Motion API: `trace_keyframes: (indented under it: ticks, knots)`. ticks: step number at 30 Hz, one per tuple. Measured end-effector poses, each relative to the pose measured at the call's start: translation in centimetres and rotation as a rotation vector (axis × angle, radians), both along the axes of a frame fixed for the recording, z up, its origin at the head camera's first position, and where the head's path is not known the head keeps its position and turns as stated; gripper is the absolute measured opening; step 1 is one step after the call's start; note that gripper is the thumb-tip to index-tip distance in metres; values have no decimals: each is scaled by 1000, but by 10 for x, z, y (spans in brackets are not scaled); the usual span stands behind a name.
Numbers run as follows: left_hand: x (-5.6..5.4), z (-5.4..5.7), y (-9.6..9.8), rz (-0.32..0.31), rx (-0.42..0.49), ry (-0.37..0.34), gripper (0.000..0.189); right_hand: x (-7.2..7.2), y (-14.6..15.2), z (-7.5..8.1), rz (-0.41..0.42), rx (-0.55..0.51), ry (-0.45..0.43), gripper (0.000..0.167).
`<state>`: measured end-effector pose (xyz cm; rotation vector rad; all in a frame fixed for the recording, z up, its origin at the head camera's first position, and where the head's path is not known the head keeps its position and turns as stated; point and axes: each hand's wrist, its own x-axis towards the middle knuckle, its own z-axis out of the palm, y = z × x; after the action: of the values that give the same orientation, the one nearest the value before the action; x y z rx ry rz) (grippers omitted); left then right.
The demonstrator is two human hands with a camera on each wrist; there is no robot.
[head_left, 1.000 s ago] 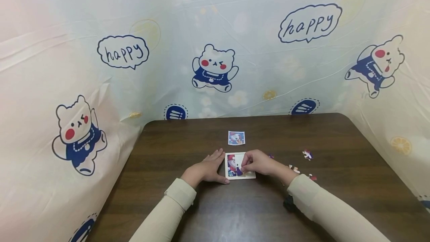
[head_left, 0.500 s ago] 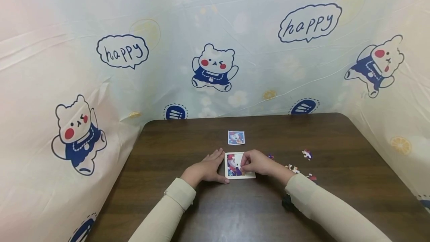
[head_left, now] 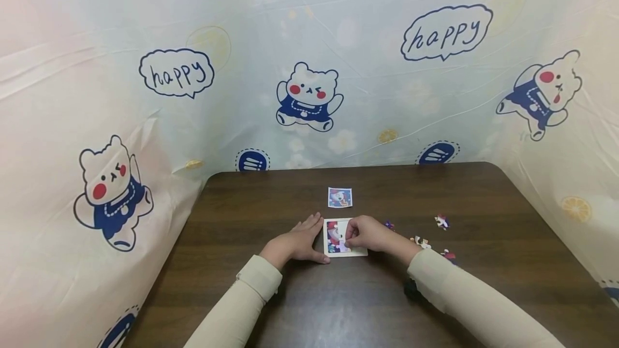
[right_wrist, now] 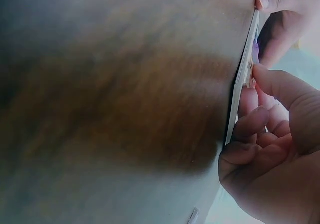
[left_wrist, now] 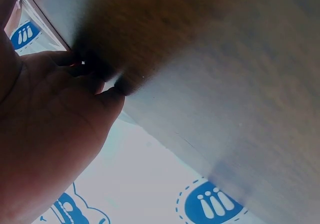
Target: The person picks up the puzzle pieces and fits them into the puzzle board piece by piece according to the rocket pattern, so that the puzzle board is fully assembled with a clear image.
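Note:
A small white-rimmed puzzle tray [head_left: 358,254] lies on the table, with colourful puzzle pieces [head_left: 333,235] filling its left part. My left hand [head_left: 300,240] rests flat beside it, fingers spread, thumb and fingertips at the tray's left edge. Over the right part of the tray, my right hand [head_left: 369,233] pinches a puzzle piece [right_wrist: 249,77] low against the filled part. In the right wrist view the thumb presses on that piece's edge, while the other fingers curl beneath and partly hide the tray.
A small printed picture card [head_left: 340,197] lies behind the tray. Loose puzzle pieces are scattered to the right: one farther back [head_left: 442,222], a cluster [head_left: 420,242] by the right forearm, and a red-and-blue one [head_left: 448,255]. A patterned curtain [head_left: 309,15] surrounds the brown table [head_left: 232,203].
My right hand has shifted very slightly left over the tray, and the lower pieces beside its fingertips now look lighter. The left hand stays in place.

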<state>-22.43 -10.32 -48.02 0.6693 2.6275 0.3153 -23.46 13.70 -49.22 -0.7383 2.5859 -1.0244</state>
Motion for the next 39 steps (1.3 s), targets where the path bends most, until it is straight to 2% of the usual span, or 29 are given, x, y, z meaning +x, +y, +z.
trace_keyframes:
  ticks: [7, 14, 24, 32, 39]
  knots:
    - [-3, -6, 0, 8, -9, -1, 115, -1, -2, -2, 16, 21, 5, 19]
    - [-11, -22, -2, 13, -12, 15, 117, -2, -4, -3, 15, 23, 22, 19]
    - [-7, -15, -3, -9, 28, 10, 119, 1, -9, -2, 0, 30, 39, 20]
    - [-3, -4, 0, -6, 0, 0, 115, 2, -10, 1, -22, 50, 40, 20]
    - [-3, -5, 2, -9, -13, 4, 112, 3, -8, 3, -23, 39, 34, 20]
